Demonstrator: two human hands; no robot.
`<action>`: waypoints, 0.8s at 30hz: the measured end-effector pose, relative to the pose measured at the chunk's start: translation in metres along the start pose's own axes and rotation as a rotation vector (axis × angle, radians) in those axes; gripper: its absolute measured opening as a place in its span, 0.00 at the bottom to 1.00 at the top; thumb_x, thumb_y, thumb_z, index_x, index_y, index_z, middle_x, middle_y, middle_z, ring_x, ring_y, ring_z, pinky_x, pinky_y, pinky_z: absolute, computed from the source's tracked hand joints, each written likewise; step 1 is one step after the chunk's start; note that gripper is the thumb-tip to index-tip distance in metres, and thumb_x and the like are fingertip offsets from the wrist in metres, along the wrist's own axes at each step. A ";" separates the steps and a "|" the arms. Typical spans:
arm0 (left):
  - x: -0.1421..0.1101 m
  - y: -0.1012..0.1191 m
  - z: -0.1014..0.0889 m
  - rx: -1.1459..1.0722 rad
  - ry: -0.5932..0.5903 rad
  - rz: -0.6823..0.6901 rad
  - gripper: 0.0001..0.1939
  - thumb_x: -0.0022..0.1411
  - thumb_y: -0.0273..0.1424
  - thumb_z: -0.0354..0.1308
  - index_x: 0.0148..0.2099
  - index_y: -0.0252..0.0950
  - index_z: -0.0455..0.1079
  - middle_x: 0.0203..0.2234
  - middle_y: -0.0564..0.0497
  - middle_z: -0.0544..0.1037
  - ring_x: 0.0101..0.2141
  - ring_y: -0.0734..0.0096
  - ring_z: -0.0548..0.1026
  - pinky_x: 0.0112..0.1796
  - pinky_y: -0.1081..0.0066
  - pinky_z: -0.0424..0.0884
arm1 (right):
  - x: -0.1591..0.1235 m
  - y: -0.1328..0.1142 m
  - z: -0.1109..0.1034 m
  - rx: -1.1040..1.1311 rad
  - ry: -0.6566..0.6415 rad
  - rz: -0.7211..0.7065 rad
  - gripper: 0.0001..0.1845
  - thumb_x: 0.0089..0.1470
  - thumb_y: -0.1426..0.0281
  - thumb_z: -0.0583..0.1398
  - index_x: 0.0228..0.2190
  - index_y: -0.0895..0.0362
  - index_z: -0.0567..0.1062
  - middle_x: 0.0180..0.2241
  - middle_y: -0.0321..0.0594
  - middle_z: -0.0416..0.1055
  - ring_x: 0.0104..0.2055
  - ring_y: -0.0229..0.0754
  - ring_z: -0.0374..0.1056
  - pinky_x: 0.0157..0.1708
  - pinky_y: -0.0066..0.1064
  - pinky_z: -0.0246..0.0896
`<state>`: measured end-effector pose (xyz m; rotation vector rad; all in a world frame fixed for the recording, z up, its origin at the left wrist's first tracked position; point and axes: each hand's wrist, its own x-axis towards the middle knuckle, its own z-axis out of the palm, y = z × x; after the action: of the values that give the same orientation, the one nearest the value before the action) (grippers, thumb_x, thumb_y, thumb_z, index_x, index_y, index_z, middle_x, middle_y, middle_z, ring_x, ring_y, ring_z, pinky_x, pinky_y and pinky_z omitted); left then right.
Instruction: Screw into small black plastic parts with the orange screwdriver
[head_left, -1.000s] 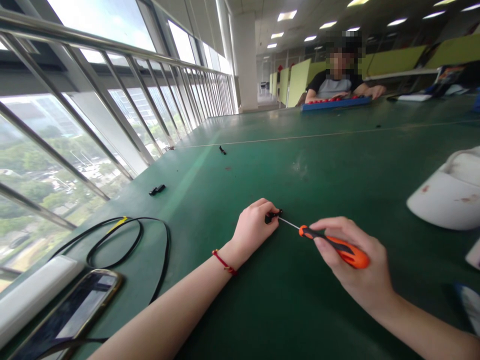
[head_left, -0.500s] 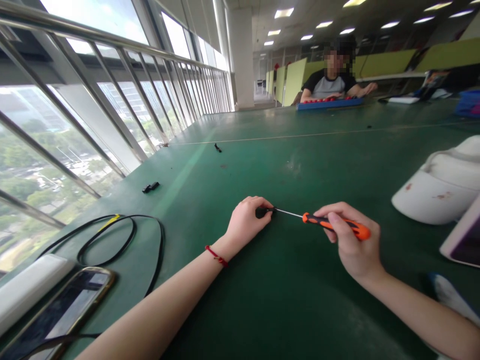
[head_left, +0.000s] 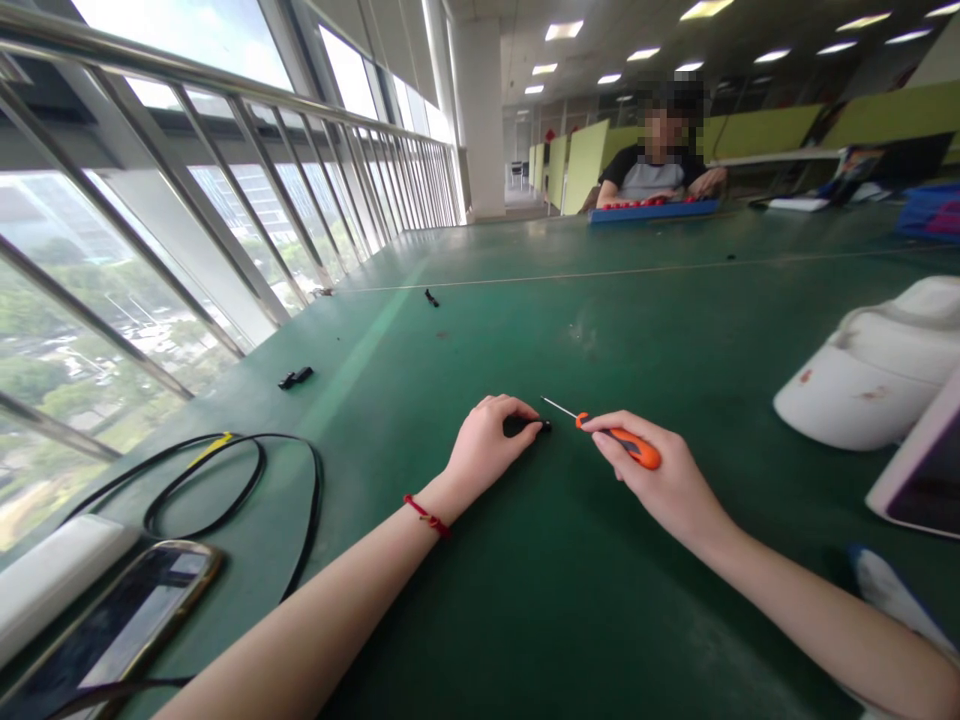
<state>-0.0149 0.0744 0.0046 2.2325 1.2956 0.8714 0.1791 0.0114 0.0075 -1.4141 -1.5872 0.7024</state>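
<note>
My left hand point(head_left: 487, 442) rests on the green table point(head_left: 600, 330) with its fingers pinched round a small black part point(head_left: 525, 426), holding it down on the surface. My right hand point(head_left: 660, 480) is closed on an orange-and-black screwdriver point(head_left: 619, 441). The thin metal shaft points up and to the left, and its tip hangs just above and to the right of the black part, clear of it. A red string bracelet sits on my left wrist.
A phone point(head_left: 112, 630), a white block point(head_left: 52, 580) and a looped black cable point(head_left: 225, 480) lie at the near left. Small black pieces point(head_left: 295, 378) lie further out. A white cap point(head_left: 870, 385) and a tablet point(head_left: 919, 470) sit at the right. Another person point(head_left: 660, 160) works at a blue tray point(head_left: 652, 208) at the far end.
The screwdriver tip was in the black part; it has now come out and lifted slightly. My right hand moved closer to my left and turned the handle toward me.
</note>
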 end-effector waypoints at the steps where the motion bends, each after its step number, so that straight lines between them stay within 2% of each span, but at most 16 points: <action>1: 0.000 0.000 0.000 0.000 -0.001 0.002 0.06 0.59 0.32 0.57 0.36 0.36 0.74 0.34 0.50 0.78 0.39 0.65 0.73 0.42 0.65 0.68 | 0.000 0.000 0.000 -0.002 -0.017 0.009 0.13 0.55 0.61 0.56 0.35 0.55 0.76 0.29 0.38 0.71 0.24 0.35 0.62 0.24 0.29 0.57; 9: -0.001 -0.001 0.001 0.016 0.021 0.023 0.06 0.59 0.32 0.58 0.34 0.37 0.75 0.33 0.51 0.78 0.38 0.65 0.73 0.41 0.65 0.68 | 0.001 0.004 0.002 -0.065 -0.114 -0.026 0.11 0.55 0.63 0.56 0.37 0.54 0.74 0.34 0.38 0.74 0.31 0.40 0.69 0.31 0.30 0.62; 16: 0.001 -0.002 0.002 0.017 -0.007 0.085 0.06 0.60 0.31 0.58 0.35 0.36 0.74 0.33 0.50 0.77 0.38 0.66 0.73 0.41 0.66 0.68 | 0.001 0.004 0.002 -0.138 -0.162 -0.047 0.10 0.54 0.66 0.55 0.38 0.53 0.73 0.40 0.38 0.75 0.40 0.42 0.71 0.39 0.31 0.63; 24: 0.001 -0.002 0.003 0.007 -0.038 0.184 0.05 0.60 0.31 0.58 0.36 0.37 0.74 0.34 0.50 0.78 0.38 0.66 0.72 0.42 0.66 0.68 | 0.002 0.007 0.003 -0.175 -0.158 -0.079 0.11 0.53 0.67 0.56 0.39 0.52 0.73 0.40 0.36 0.76 0.40 0.42 0.71 0.42 0.33 0.62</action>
<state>-0.0135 0.0759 0.0019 2.3907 1.0903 0.8843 0.1802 0.0149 0.0009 -1.4407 -1.8561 0.6549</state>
